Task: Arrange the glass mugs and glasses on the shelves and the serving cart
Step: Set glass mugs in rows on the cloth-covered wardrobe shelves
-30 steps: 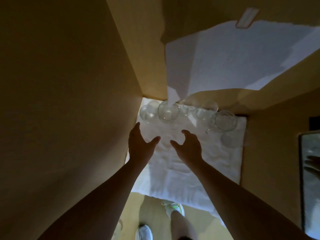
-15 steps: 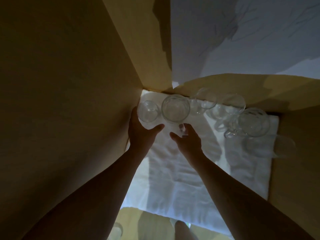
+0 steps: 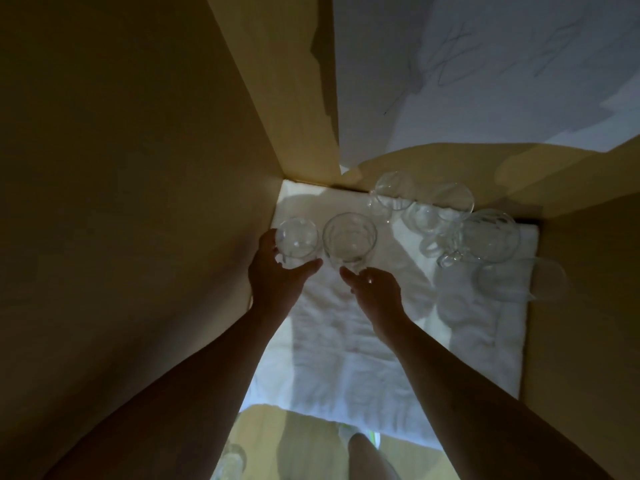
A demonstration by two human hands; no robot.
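Gripping small glass (image 3: 297, 241), left hand (image 3: 277, 275); right hand (image 3: 375, 292) pinching second glass (image 3: 349, 239); roughly five more behind

clear glossy glass mugs (image 3: 349, 239) on a wrinkled white cloth (image 3: 346, 341) between matt wooden panels (image 3: 138, 168).

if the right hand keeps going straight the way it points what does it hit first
Most likely the larger glass right ahead of the right hand; its fingertips already seem to reach the glass's near side, though actual contact is hard to judge in this dim view.

No readable text, labels, brands or numbers anywhere in view.
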